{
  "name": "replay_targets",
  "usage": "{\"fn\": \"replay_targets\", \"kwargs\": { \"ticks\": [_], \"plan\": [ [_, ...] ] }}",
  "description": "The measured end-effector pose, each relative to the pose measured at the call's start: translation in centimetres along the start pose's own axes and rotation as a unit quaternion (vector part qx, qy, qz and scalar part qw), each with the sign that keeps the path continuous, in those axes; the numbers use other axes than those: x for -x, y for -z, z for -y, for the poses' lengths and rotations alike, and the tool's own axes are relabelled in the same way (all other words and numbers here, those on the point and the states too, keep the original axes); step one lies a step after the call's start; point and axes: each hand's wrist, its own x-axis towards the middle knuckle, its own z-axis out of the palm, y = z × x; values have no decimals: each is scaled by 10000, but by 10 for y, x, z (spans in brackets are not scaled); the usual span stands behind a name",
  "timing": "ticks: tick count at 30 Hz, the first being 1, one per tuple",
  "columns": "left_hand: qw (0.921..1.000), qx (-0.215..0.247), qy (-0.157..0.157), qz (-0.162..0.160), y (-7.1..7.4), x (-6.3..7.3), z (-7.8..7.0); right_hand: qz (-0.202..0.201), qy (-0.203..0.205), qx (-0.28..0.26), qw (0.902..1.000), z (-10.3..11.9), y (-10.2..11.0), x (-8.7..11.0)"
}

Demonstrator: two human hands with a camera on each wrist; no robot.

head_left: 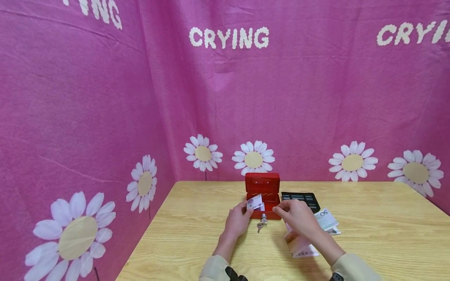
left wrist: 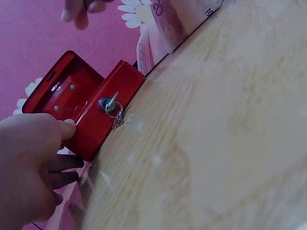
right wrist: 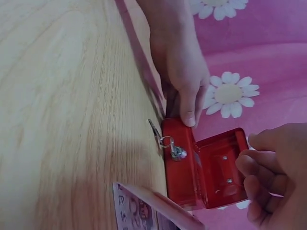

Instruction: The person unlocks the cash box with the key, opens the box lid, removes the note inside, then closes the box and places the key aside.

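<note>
Banknote (head_left: 254,202): likely light, limp; pinch by edge; my left grip (head_left: 237,220) spread on red box (left wrist: 91,132), right grip (head_left: 299,216) curled, empty

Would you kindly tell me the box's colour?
The box is red, clearest in the left wrist view.

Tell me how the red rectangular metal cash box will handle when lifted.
The red box should feel stiff, given its straight walls; its open hinged lid may swing, and the silver metal keys at its lock will likely dangle.
</note>
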Motion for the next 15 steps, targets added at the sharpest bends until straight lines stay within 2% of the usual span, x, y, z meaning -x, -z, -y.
{"fn": "replay_targets", "kwargs": {
  "ticks": [10,15],
  "plan": [
    [10000,77,39,25,0,1,-2,-58,-179,-44,9998,2,-17,-19],
    [10000,70,29,12,1,0,-2,-187,-121,82,9997,0,-25,-27]
  ]
}}
